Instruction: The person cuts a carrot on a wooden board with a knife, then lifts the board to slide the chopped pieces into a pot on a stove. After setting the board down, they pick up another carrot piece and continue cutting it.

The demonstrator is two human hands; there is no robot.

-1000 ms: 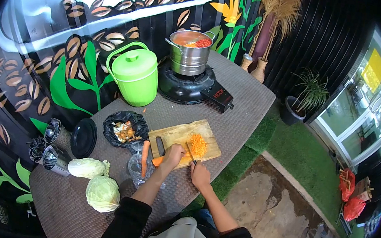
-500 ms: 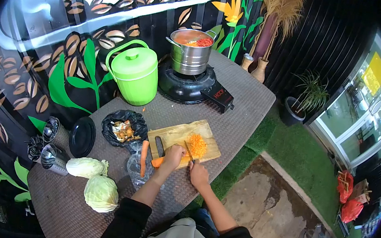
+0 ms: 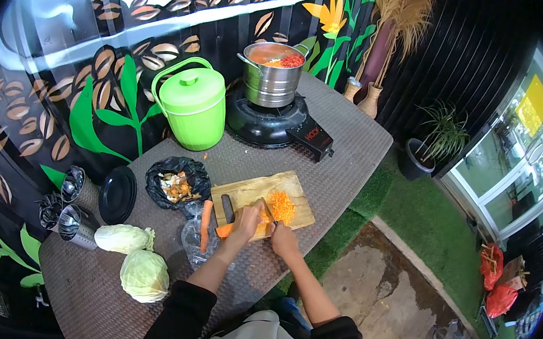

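Observation:
A wooden cutting board (image 3: 237,190) lies near the table's front edge, with a heap of diced carrot (image 3: 281,206) on its right half. My right hand (image 3: 285,240) is closed round the handle of a knife (image 3: 267,210), whose blade stands beside the heap. On the board, my left hand (image 3: 247,222) presses down with bent fingers on a carrot piece; an orange carrot end (image 3: 224,230) pokes out at its left. The fingers hide part of what lies beneath them. A whole carrot (image 3: 205,227) rests left of the board on a clear plastic bag (image 3: 191,240).
A black bag of peelings (image 3: 178,183) sits behind the board. Two cabbages (image 3: 145,277), cutlery holders (image 3: 78,228) and a black lid (image 3: 117,194) are at left. At the back stand a green lidded bucket (image 3: 192,106) and a steel pot (image 3: 270,81) on a portable stove (image 3: 259,124).
My left hand has shifted slightly up the board, toward the blade. My right hand and the knife have moved only a little. Everything else stays put.

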